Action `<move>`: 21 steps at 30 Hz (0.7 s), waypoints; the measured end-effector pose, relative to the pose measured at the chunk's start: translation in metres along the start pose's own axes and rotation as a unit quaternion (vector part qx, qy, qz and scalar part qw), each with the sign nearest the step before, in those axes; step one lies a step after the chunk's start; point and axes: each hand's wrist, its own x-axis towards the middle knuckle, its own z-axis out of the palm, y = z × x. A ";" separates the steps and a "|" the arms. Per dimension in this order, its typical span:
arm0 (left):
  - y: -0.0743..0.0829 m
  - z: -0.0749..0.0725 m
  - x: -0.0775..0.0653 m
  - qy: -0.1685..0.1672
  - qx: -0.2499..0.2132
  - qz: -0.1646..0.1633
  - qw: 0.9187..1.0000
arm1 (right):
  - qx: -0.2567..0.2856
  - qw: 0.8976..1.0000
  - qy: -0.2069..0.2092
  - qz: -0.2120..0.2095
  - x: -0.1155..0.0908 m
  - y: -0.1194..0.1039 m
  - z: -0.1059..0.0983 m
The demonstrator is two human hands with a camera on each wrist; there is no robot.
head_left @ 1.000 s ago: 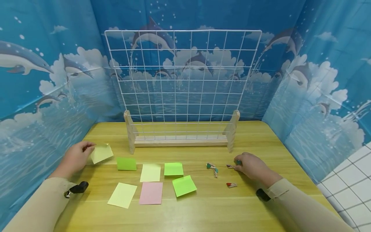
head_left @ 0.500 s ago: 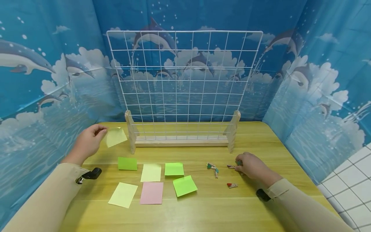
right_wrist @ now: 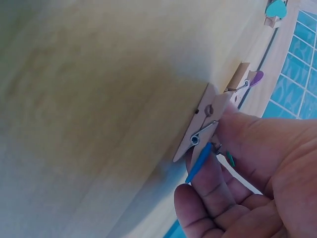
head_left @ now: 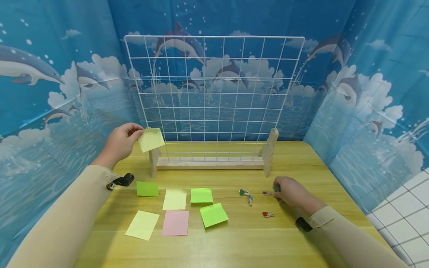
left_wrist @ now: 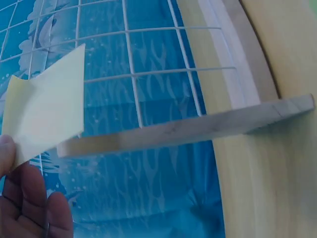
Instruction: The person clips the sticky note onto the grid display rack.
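Note:
My left hand [head_left: 121, 142] pinches a pale yellow sticky note [head_left: 151, 140] by its left edge. In the head view the note hangs in front of the lower left corner of a white wire grid [head_left: 214, 93]; the left wrist view shows the note [left_wrist: 52, 106] near the wooden foot [left_wrist: 173, 130]. At the right of the table, my right hand [head_left: 292, 191] pinches a small wooden clothespin [right_wrist: 200, 124] with a blue decoration. A clothespin with a purple decoration [right_wrist: 241, 81] lies just beyond those fingers. Part of the held clothespin is hidden by the hand.
Green [head_left: 147, 189], yellow [head_left: 174, 200] and pink [head_left: 175, 223] sticky notes lie at the table's left and middle. More clothespins [head_left: 245, 192] and a red-tipped one [head_left: 268, 214] lie on the right. Dolphin-print curtains [head_left: 50, 93] stand around the table.
My left hand has lifted the yellow sticky note from the left of the table, up and rightward to the grid's lower left. The right hand has barely moved.

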 end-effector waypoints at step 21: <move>0.040 0.003 0.040 0.026 -0.052 0.029 0.998 | -0.021 0.998 0.057 -0.033 -0.005 -0.027 -0.016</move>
